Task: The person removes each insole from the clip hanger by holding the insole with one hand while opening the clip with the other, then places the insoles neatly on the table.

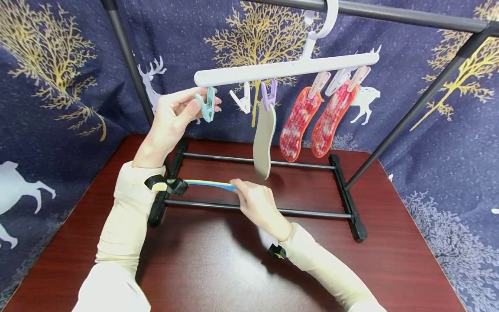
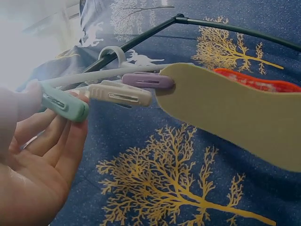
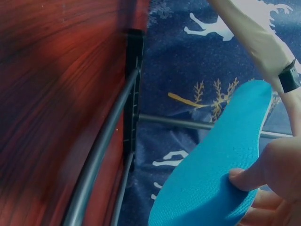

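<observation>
My left hand point(image 1: 177, 110) pinches a mint-green clothespin point(image 1: 208, 104) at the left end of the white hanger point(image 1: 253, 73). In the left wrist view, thumb and fingers hold that clothespin point(image 2: 65, 101) by its upper end. Lower down, my right hand point(image 1: 259, 203) grips a blue insole point(image 1: 210, 183), seen nearly edge-on in the head view. The right wrist view shows the insole's blue face point(image 3: 221, 155) with the thumb pressed on it. Beside the mint clothespin hangs a white clothespin point(image 1: 244, 99). A purple clothespin point(image 1: 269, 94) holds a beige insole point(image 1: 264, 141).
Two red patterned insoles point(image 1: 299, 125) hang on the right from pink clothespins point(image 1: 319, 83), with a whitish clothespin point(image 1: 337, 82) between them. The hanger hooks over the black rack's top bar point(image 1: 390, 16). The rack's lower rails point(image 1: 304, 212) stand above the dark red table point(image 1: 195, 260).
</observation>
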The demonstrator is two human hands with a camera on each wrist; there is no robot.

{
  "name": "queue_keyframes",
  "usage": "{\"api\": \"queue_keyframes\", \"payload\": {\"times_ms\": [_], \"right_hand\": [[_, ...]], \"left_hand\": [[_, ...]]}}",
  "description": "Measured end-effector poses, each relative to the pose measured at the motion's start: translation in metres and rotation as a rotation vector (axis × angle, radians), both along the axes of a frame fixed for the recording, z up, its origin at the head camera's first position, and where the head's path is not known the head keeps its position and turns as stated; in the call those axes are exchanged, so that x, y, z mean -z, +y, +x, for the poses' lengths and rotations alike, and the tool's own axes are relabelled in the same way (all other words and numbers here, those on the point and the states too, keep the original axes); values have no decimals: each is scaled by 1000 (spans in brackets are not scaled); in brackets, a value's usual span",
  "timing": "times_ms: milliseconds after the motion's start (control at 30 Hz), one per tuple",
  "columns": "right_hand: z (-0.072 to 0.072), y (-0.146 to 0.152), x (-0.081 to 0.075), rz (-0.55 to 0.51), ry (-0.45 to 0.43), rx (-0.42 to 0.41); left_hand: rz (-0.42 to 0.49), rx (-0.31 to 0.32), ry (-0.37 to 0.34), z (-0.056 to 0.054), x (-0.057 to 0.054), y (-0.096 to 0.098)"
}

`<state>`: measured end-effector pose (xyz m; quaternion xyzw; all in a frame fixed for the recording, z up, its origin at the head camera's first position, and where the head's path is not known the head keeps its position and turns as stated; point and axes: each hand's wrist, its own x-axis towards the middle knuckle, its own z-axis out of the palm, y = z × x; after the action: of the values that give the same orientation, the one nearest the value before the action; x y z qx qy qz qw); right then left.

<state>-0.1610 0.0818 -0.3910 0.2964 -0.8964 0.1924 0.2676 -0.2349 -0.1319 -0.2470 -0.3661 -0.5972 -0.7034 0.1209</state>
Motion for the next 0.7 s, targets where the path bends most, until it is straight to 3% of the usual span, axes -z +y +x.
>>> {"api": "queue_keyframes", "payload": {"times_ms": [300,700], "right_hand": [[8,-6,2,39,72,-37],[16,-11,6,112,53,-69]], "left_hand": [[37,8,-58,-1,0,0],[52,43,-112,0,-1,-3]]}}
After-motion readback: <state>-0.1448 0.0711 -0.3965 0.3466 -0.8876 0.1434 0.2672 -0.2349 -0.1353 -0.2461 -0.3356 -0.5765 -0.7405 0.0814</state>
